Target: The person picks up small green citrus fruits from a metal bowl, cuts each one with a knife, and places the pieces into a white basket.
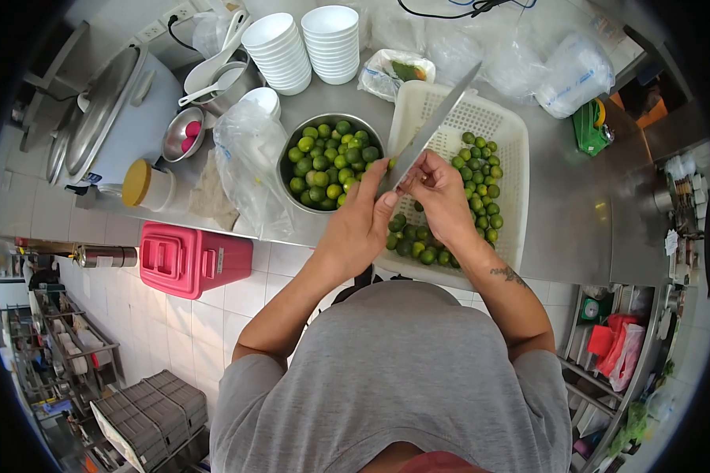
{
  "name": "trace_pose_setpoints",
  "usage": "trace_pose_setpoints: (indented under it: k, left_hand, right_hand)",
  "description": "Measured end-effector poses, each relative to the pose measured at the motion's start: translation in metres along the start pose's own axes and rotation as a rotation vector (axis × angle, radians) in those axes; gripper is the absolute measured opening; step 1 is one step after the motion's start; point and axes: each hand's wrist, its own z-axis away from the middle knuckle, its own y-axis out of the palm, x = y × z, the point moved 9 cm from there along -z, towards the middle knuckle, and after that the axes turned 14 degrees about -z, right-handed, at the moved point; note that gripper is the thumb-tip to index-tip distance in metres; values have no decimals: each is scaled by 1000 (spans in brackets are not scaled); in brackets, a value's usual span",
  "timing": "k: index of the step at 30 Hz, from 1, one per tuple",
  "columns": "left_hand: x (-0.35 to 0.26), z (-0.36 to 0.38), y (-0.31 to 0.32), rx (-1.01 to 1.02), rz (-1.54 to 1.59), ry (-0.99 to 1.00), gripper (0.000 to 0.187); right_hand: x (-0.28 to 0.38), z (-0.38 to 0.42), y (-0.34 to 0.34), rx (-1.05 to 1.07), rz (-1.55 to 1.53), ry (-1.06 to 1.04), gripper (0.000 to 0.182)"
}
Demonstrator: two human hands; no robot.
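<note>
A large knife [440,118] slants up and to the right, its broad blade crossing above the white basket. My left hand [356,217] is closed around the lower end of the knife, whose handle is hidden. Against the other side of the blade, my right hand [440,197] has its fingers pinched together; what they hold is hidden. A small bit of green shows by the left fingertips. Limes fill a steel bowl [282,175] left of my hands. More small green limes [481,185] lie in the perforated white basket [515,150] beneath and beside my right hand.
White bowls [274,51] are stacked in two piles at the back. A plastic bag [248,150] and a yellow-lidded jar [140,183] sit left of the steel bowl. A large lidded pot [146,102] stands farther left. Below the counter is a pink bin [189,256].
</note>
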Motion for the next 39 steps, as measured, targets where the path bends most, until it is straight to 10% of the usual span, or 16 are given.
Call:
trace_pose_setpoints:
  k: [10, 16, 20, 24, 28, 39]
  left_hand:
    - [16, -17, -8, 17, 132, -155, 37]
    - [54, -25, -36, -110, 117, -261, 44]
    - [72, -26, -41, -94, 88, -337, 51]
    - [59, -13, -37, -39, 176, -307, 54]
    - [37, 0, -23, 67, 244, -191, 56]
    - [7, 11, 8, 161, -50, 16, 55]
  right_hand:
    - [-3, -9, 12, 152, -20, 198, 17]
    - [-41, -18, -47, 469, 1183, 59, 32]
    - [-66, -4, -42, 638, 1354, 90, 29]
    - [-43, -14, -60, 259, 517, 392, 31]
    - [-5, -13, -48, 142, -124, 264, 35]
    - [8, -10, -40, -42, -122, 68, 21]
